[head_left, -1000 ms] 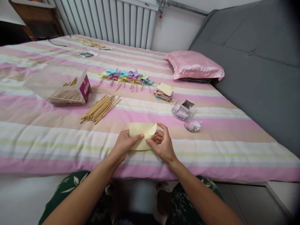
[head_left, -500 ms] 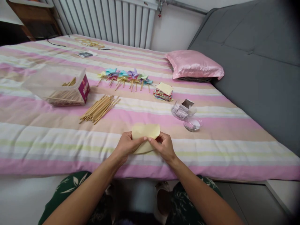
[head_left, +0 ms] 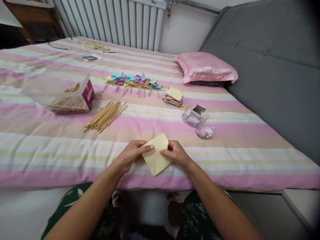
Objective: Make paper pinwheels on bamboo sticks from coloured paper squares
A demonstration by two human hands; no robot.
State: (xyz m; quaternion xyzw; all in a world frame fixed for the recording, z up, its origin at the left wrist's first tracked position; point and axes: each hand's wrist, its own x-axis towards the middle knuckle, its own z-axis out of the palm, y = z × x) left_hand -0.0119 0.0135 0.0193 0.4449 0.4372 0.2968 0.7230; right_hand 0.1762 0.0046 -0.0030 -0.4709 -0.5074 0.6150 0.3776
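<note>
along the bed's [head_left: 225, 170] front edge there's a piece of yellow paper [head_left: 157, 161], left hand [head_left: 130, 155] and right hand [head_left: 179, 155] both clamped on it, thumbs on top, other fingers mostly hidden so can't tell their spread.

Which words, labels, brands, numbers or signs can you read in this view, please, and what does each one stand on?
None can be read with certainty.
Purple label on the clear plastic box: pale characters, too blurred to read.
Small packets in the clear dish: any print is too small to read.
Yellow paper in the hands: no writing shows.
</note>
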